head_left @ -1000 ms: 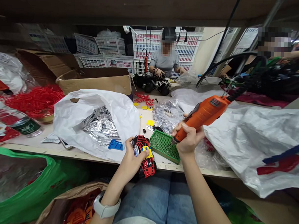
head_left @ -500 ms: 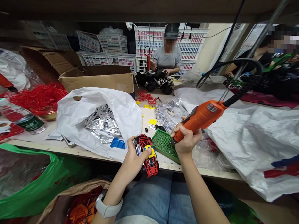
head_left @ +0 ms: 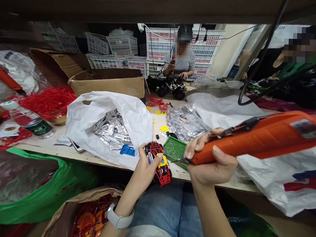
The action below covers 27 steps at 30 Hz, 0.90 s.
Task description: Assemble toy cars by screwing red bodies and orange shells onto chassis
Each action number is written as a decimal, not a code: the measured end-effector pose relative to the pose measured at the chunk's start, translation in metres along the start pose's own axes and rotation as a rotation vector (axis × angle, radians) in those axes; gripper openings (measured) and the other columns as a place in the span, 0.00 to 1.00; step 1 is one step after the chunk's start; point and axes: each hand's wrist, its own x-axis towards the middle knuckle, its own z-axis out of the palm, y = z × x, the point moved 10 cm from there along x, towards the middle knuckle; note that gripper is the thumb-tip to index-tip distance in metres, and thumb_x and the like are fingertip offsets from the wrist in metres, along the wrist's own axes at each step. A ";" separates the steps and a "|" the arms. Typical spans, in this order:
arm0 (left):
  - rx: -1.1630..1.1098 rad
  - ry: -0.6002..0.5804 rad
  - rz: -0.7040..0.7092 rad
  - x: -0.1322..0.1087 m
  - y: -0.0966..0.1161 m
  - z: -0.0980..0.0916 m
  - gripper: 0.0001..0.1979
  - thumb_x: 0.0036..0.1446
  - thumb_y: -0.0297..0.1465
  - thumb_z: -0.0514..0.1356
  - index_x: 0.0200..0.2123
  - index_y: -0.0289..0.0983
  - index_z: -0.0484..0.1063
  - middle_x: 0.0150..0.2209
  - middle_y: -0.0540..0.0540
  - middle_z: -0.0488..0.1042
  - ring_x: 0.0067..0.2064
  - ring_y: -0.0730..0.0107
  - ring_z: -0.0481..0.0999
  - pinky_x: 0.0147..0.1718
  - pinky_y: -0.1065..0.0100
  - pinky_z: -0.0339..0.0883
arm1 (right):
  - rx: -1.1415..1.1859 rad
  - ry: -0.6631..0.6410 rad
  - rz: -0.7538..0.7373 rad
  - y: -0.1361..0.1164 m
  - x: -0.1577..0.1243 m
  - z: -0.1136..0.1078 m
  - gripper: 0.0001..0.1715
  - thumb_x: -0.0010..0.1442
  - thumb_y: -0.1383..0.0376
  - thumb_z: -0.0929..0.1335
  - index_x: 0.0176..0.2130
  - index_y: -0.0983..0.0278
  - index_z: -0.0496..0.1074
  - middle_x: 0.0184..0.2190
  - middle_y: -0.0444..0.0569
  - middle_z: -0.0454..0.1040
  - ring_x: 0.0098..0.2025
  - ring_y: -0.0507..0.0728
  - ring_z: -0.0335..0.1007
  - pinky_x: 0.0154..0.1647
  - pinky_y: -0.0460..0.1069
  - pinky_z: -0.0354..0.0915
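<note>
My left hand [head_left: 147,166] is closed around a small toy car [head_left: 164,172] with a red cage body and a yellow panel, thumb on the panel. The car is at the table's front edge. In my right hand [head_left: 211,158] is an orange electric screwdriver [head_left: 261,137], tilted almost level, its bit pointing left toward the car but apart from it. Beneath the bit sits a green perforated tray [head_left: 175,147] holding many tiny screws. A blue plastic part [head_left: 127,150] lies left of the car, by a white bag [head_left: 77,119] of silvery plates.
Red plastic frames [head_left: 49,102] and a water bottle [head_left: 30,122] are at the left. Behind stands a cardboard box [head_left: 107,85]. A person [head_left: 179,58] works across the table. Clear plastic bags [head_left: 185,121] lie behind the tray, and a black cable [head_left: 264,53] hangs at the right.
The screwdriver has swung from steep to nearly level, its bit moving out of the tray and toward the car. My left hand still holds the car; the view has shifted slightly.
</note>
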 end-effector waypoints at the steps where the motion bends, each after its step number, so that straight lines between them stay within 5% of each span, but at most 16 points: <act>1: 0.008 0.004 0.005 0.000 0.001 0.000 0.28 0.58 0.46 0.59 0.54 0.41 0.50 0.50 0.38 0.75 0.51 0.54 0.78 0.56 0.52 0.67 | 0.034 -0.018 0.014 -0.001 -0.006 0.007 0.14 0.49 0.65 0.64 0.38 0.60 0.69 0.18 0.36 0.67 0.12 0.51 0.59 0.12 0.46 0.57; 7: 0.022 0.008 0.027 0.001 0.005 0.001 0.28 0.56 0.46 0.58 0.53 0.41 0.50 0.50 0.38 0.75 0.51 0.55 0.78 0.56 0.52 0.66 | 0.101 -0.005 0.047 0.010 -0.025 0.019 0.14 0.49 0.66 0.65 0.38 0.60 0.70 0.18 0.36 0.68 0.13 0.50 0.60 0.14 0.46 0.57; 27: -0.006 0.041 -0.002 0.001 0.000 -0.002 0.27 0.56 0.43 0.61 0.53 0.41 0.53 0.50 0.39 0.75 0.52 0.54 0.78 0.56 0.52 0.66 | 0.043 0.012 0.036 0.020 -0.024 0.019 0.13 0.51 0.66 0.65 0.39 0.60 0.69 0.19 0.35 0.68 0.13 0.50 0.61 0.14 0.46 0.57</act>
